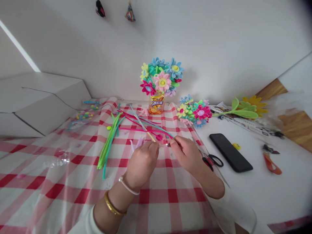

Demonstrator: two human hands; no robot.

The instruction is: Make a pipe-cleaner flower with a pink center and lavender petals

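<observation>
Over the checked cloth, my left hand [143, 162] is closed in a pinch, its fingertips hidden. Lilac fuzzy strips [138, 143] show just behind its knuckles; whether they are in its grip, I cannot tell. Close on the right, my right hand [187, 153] is also closed. A small shiny dark-tipped piece [167, 145] juts from its fingertips toward the left hand, too small to name. Beyond both hands lie loose pink pipe cleaners [138, 130] and a thin pale yellow stick [147, 130]. Green pipe cleaners [108, 143] lie in a bunch on the left.
A bottle [156, 104] holding fuzzy flowers stands by the wall. More fuzzy flowers [195, 112] lie right of it. Scissors [215, 160], a black phone [230, 152] and a yellow flower [253, 105] are on the right. A white box [41, 100] stands at left.
</observation>
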